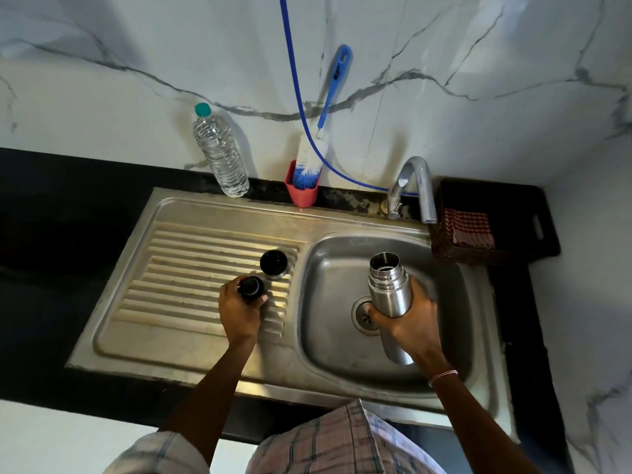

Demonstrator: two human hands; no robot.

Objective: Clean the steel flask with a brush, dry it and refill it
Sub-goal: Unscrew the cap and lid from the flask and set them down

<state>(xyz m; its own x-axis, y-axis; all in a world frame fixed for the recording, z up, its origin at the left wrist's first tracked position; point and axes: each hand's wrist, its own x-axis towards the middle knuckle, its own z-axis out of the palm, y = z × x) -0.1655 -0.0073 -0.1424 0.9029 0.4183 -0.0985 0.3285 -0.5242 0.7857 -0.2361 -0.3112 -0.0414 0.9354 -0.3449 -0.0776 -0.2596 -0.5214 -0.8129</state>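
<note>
"Where's the steel flask [388, 289]?"

"Over the sink basin [325, 254], uncapped and tilted, with its mouth toward the back wall. The right hand [407, 319] has its fingers wrapped round the middle."

"And the other hand?"

"The left hand [239, 313] is low over the drainboard [191, 268], fingers curled on a black stopper [251, 287]. A black cup lid [273, 263] stands just beside it, toward the basin."

"The brush?"

"The bottle brush [309, 162] stands bristles-down in a red holder [301, 195] at the sink's back edge, between a plastic water bottle [220, 155] and the tap [415, 179]. A checked cloth [468, 227] lies in the basket [458, 253] off the basin's far right corner."
</note>
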